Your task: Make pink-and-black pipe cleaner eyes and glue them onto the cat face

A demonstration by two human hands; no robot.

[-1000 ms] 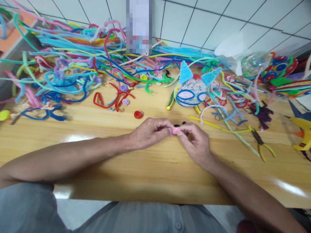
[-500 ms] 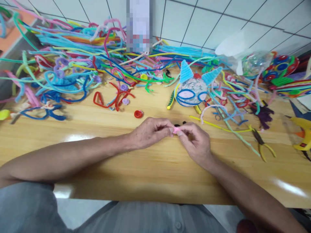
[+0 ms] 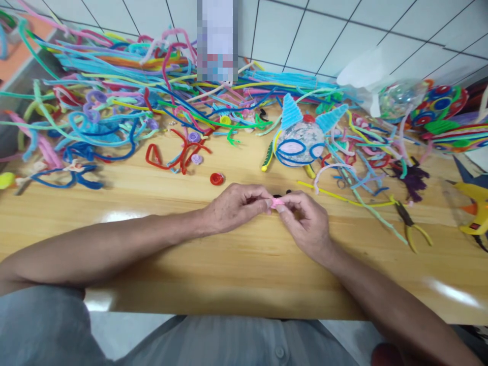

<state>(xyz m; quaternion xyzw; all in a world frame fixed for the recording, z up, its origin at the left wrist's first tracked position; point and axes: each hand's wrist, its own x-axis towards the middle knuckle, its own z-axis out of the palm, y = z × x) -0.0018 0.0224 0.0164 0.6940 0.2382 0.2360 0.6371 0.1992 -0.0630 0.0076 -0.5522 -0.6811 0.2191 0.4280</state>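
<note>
Tabletop — pink coil between fingers

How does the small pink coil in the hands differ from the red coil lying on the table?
The pink coil is pinched between the left hand and right hand, while the red coil lies untouched on the table. The pink coil is largely hidden by fingertips; the red coil shows fully. Both are small rolled pipe-cleaner pieces.

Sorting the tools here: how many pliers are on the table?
1: the yellow-handled pliers lie on the wooden table, right of the right hand. More may hide under the pipe cleaner pile.
</note>
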